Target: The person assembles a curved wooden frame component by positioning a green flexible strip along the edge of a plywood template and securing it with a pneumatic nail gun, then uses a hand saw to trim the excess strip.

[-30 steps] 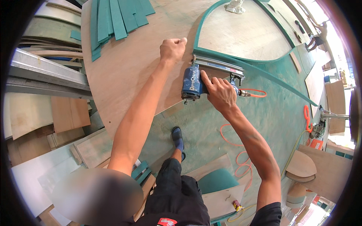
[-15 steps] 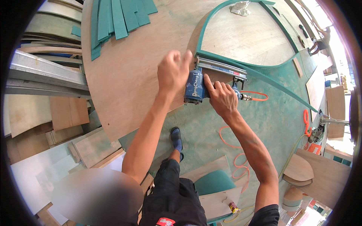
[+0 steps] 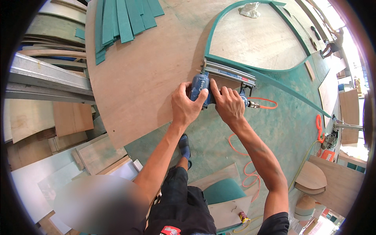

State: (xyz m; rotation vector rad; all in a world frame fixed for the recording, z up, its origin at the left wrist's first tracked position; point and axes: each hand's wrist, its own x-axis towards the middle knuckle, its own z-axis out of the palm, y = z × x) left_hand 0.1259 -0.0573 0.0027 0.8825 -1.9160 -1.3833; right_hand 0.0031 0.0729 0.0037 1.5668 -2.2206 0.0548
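Observation:
A blue pneumatic nail gun (image 3: 200, 87) with a silver magazine lies across the near side of a green curved frame, its nose against the frame's corner. My right hand (image 3: 229, 102) is wrapped round its handle, index finger stretched along the body. My left hand (image 3: 187, 102) grips the back end of the body, thumb on top. The green frame (image 3: 258, 67) rests on a large plywood board (image 3: 152, 70); one long green strip (image 3: 290, 90) runs from it toward the lower right. An orange air hose (image 3: 264, 102) leaves the handle's silver fitting.
Green strips (image 3: 123, 19) lie stacked at the board's far left. A crumpled white bag (image 3: 250, 10) sits inside the frame. Metal beams (image 3: 51, 78) and wood offcuts (image 3: 74, 117) crowd the left. A tape measure (image 3: 243, 217) lies on a lower board. Another person (image 3: 333, 45) is far right.
My left hand has come down from beside the nail gun's front and closed round the back of its body. My right hand keeps its hold, almost unmoved.

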